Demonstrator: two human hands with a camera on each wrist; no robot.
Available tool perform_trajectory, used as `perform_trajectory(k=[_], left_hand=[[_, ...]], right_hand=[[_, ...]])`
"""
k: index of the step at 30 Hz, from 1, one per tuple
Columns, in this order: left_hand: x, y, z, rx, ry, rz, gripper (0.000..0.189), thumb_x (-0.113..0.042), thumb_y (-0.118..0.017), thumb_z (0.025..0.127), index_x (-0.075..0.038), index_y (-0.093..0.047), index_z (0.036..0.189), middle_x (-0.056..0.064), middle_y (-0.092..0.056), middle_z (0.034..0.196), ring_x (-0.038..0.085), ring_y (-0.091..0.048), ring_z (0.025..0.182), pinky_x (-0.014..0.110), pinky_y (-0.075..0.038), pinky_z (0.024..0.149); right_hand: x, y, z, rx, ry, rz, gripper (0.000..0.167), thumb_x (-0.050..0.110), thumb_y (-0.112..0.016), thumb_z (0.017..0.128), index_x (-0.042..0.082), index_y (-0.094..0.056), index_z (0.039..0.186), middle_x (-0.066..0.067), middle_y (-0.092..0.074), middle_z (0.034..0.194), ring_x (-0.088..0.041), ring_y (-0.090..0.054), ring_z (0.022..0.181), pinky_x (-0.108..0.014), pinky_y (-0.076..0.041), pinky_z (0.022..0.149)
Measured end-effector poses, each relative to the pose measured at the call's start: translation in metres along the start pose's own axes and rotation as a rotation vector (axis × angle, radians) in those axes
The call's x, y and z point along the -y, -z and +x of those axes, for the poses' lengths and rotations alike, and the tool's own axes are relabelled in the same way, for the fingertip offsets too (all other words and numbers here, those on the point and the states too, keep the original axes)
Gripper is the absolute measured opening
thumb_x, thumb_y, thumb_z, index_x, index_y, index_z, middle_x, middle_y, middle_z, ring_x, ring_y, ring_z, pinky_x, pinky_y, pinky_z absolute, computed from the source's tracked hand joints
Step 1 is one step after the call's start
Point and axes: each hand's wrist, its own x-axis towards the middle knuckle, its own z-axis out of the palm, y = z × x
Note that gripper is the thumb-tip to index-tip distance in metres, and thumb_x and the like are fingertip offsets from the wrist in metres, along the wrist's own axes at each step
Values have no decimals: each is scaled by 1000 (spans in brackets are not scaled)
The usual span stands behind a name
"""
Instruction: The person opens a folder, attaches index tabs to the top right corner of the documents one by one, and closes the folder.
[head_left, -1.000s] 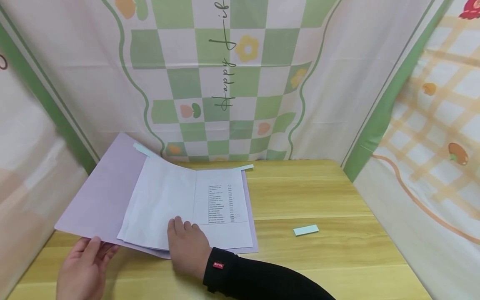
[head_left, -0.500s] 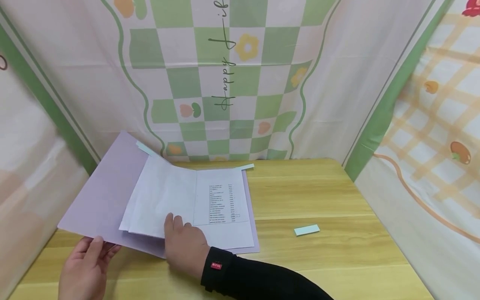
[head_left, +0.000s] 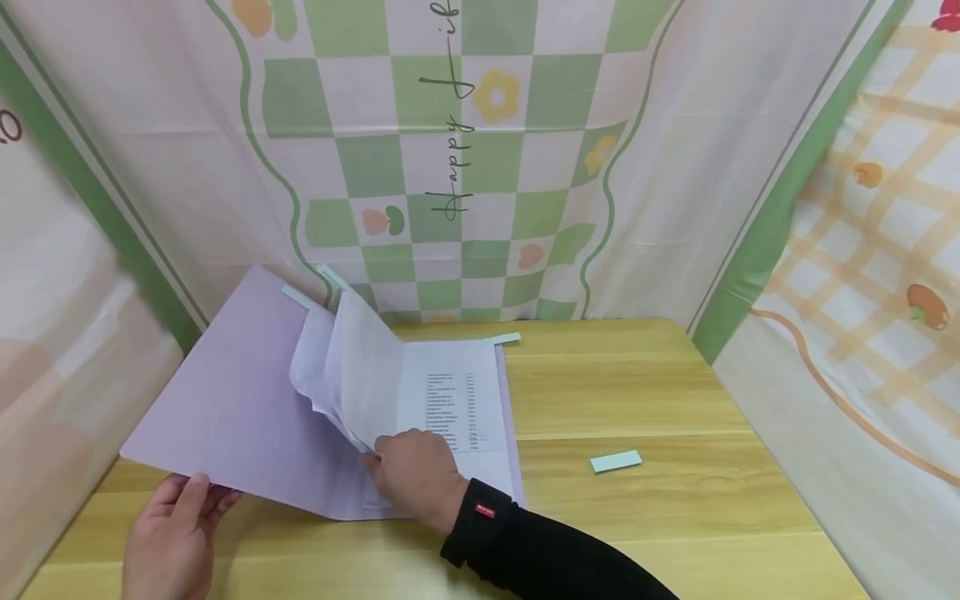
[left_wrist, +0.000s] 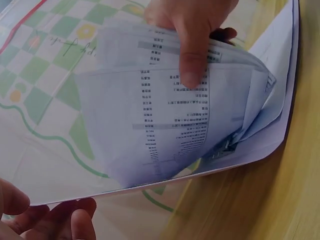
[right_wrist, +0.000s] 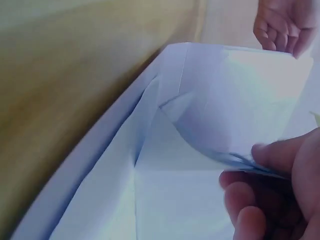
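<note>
A lilac folder (head_left: pixel 232 408) lies open on the wooden table, its left cover raised at a slant. My left hand (head_left: pixel 174 525) pinches the lower edge of that cover between thumb and fingers. Inside, my right hand (head_left: pixel 420 475) pinches a bundle of white sheets (head_left: pixel 367 367) by the lower edge, thumb on one side and fingers on the other. These sheets stand up and bend toward the left. Printed rows of text show on their other face (left_wrist: pixel 175 115) in the left wrist view. A flat printed page (head_left: pixel 457 400) lies beneath, partly covered by my right hand.
Pale blue tabs stick out at the sheets' top, one tab (head_left: pixel 507 338) at the right. A pale blue strip (head_left: pixel 616 461) lies on the table (head_left: pixel 637 383) to the right. Patterned cloth (head_left: pixel 495 167) hangs behind and at both sides.
My right hand has taken the sheets by their lower edge and lifted them, turning them up and to the right. My left hand still holds the cover in nearly the same place.
</note>
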Motion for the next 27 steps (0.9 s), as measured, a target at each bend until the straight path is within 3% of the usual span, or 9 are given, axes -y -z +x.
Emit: perform_trajectory(k=[6,9,13,19,23,27], left_hand=[[-1,-4,1,-94,77,140,18,-11,-54,102,3,-64,100,7,-65,97,15,-67,88,26,-55,78],[-3,-5,1,-122,105,177,18,-12,-53,102,3,-64,99,5,-65,97,14,-66,89,25,-54,79],[-5,-5,1,-120,103,175,18,-11,-53,102,4,-63,98,5,-65,96,14,-66,90,25,-54,79],[-6,-4,1,-109,89,157,17,-9,-54,102,5,-61,94,7,-65,94,14,-66,88,25,-54,79],[-6,-4,2,-140,116,185,20,-9,-56,101,6,-58,88,7,-62,87,14,-65,85,25,-55,79],[-7,-5,1,-151,127,209,22,-10,-56,101,7,-57,86,7,-61,84,14,-65,83,24,-54,79]], right_hand=[[-13,5,-16,19,-82,227,43,34,-58,101,18,-50,62,9,-42,51,-4,-42,45,-21,-35,41],[-17,10,-25,48,-144,308,41,32,-60,99,12,-57,64,8,-47,53,-2,-41,44,-20,-35,41],[-21,14,-32,58,-194,387,37,31,-68,95,7,-64,67,7,-47,50,1,-39,41,-18,-33,37],[-30,13,-39,59,-201,514,28,36,-73,91,12,-66,78,15,-38,50,3,-36,41,-18,-28,37],[-34,10,-46,66,-235,580,32,41,-72,91,16,-65,73,16,-32,48,1,-32,40,-19,-25,38],[-37,7,-52,87,-296,668,30,44,-71,91,16,-67,79,16,-43,48,0,-44,42,-21,-32,40]])
